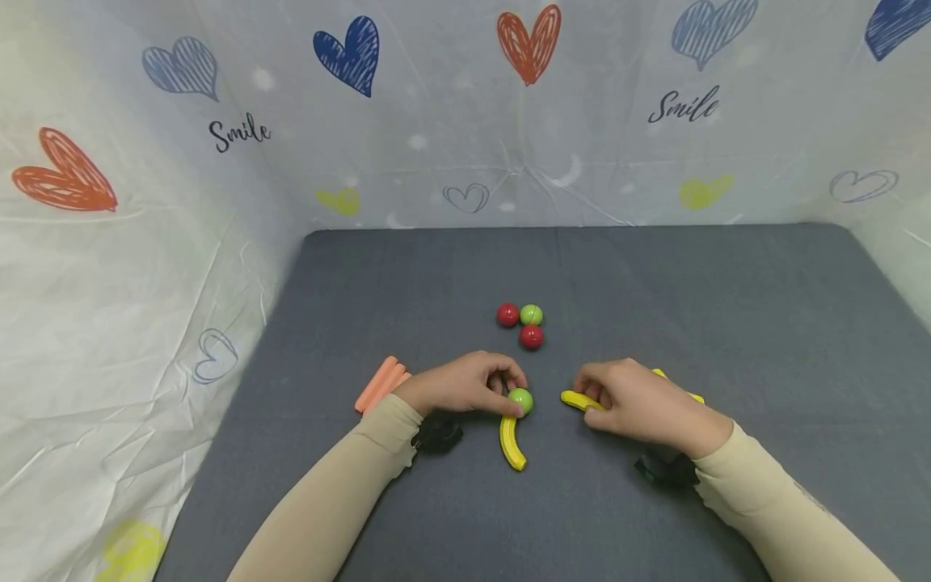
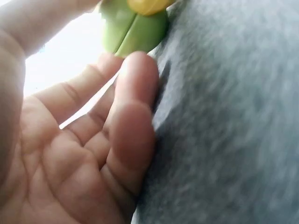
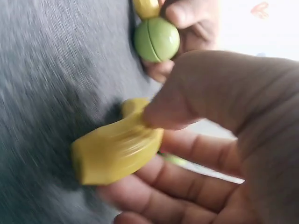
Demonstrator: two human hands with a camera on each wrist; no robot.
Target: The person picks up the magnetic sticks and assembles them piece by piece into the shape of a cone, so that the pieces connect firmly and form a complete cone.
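My left hand [image 1: 476,384] pinches a small green ball [image 1: 520,400] between thumb and fingertips, low over the grey cloth. Just below the ball lies a curved yellow toy banana [image 1: 512,444], its upper end against or under it. To the right, my right hand [image 1: 640,404] grips another toy banana [image 1: 578,400]; the right wrist view shows the thumb pressing on this banana [image 3: 117,149] with fingers behind it. Bits of yellow [image 1: 697,398] show past the back of the right hand, mostly hidden by it.
Two red balls [image 1: 532,337] and another green ball [image 1: 532,314] sit in a cluster farther back. Several orange sticks [image 1: 378,384] lie side by side left of the left hand. A grey-covered table [image 1: 655,283] meets a white patterned curtain [image 1: 436,121] behind.
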